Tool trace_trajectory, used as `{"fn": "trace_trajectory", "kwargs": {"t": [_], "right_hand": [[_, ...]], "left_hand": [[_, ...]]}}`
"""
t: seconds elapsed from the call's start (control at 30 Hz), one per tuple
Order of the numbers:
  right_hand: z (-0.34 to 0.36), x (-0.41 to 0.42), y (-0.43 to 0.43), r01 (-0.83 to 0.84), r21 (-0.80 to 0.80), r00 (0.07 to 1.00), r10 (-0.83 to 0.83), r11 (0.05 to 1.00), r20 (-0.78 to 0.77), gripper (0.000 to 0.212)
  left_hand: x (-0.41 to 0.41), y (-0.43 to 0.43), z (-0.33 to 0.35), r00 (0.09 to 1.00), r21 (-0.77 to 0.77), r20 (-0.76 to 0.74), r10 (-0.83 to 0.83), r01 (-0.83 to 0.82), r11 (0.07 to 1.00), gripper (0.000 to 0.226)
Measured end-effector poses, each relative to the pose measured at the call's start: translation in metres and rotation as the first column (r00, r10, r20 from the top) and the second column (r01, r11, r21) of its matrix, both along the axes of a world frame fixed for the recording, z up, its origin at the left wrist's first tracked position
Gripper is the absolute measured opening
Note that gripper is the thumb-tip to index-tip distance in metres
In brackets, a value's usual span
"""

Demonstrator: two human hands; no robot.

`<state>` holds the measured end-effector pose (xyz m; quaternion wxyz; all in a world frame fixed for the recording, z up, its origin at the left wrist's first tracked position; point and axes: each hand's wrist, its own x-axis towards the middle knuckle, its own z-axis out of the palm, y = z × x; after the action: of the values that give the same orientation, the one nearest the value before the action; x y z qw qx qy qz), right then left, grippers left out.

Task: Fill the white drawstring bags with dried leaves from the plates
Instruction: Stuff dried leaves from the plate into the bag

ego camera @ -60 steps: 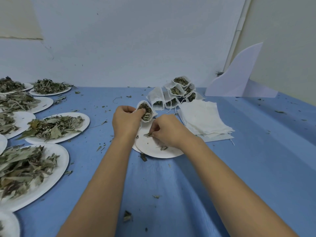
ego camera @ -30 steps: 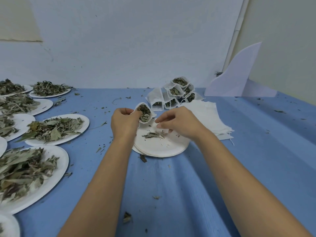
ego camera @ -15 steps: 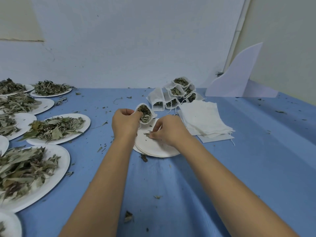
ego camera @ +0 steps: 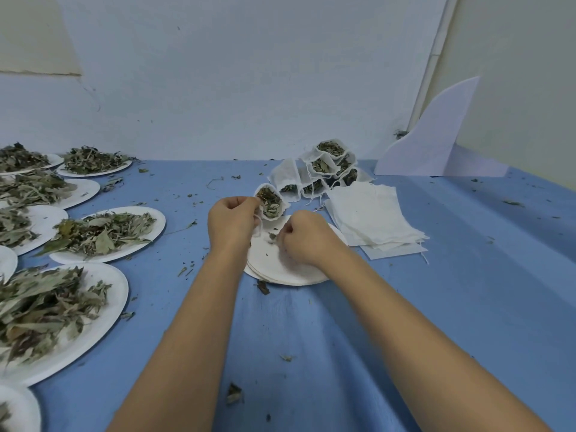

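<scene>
My left hand (ego camera: 232, 222) grips the rim of a white drawstring bag (ego camera: 270, 203), its mouth open and packed with dried leaves. Just right of it, my right hand (ego camera: 304, 236) has its fingers curled down over a stack of nearly bare white plates (ego camera: 280, 269), pinching a few leaf bits (ego camera: 272, 236) there. Behind the bag sits a pile of filled bags (ego camera: 324, 169). To the right lies a flat stack of unfilled white bags (ego camera: 371, 216).
Several white plates heaped with dried leaves (ego camera: 103, 232) line the left side of the blue cloth (ego camera: 467, 307). Leaf crumbs are scattered over the cloth. A white foam shape (ego camera: 433, 141) leans in the back right corner against the wall.
My right hand rose to the bag's mouth, then dropped back onto the near plate and closed over the last leaf bits. The left hand kept the bag nearly still.
</scene>
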<state>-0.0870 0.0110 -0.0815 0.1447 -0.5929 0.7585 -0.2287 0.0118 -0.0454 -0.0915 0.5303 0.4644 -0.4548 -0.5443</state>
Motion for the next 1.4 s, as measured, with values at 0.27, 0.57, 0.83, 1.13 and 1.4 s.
{"fn": "trace_trajectory", "kwargs": {"t": [0.27,0.57,0.83,1.13,1.4], "right_hand": [[0.019,-0.015,0.001,0.210,-0.306,0.970,-0.157,0.928,0.188,0.025],[0.011,-0.026,0.001,0.349,-0.409,0.925,-0.239,0.843,0.295,0.016],[0.022,-0.024,0.005,0.132,-0.237,0.657,0.094,0.963,0.748,0.025],[0.026,-0.020,0.005,0.110,-0.198,0.592,0.096,0.974,0.800,0.027],[0.026,-0.009,0.007,0.130,-0.447,0.915,0.066,0.885,0.398,0.031]], "left_hand": [[-0.007,0.009,0.001,0.992,-0.151,0.093,-0.080,0.094,0.984,0.013],[-0.017,0.025,0.004,0.892,-0.335,0.338,-0.301,0.413,0.847,0.018],[-0.010,0.025,0.010,0.881,-0.367,0.415,-0.228,0.391,0.844,0.019],[-0.006,0.021,0.017,0.892,-0.343,0.368,-0.261,0.391,0.854,0.019],[0.004,0.006,0.011,0.965,-0.314,0.255,-0.062,0.143,0.939,0.014]]}}
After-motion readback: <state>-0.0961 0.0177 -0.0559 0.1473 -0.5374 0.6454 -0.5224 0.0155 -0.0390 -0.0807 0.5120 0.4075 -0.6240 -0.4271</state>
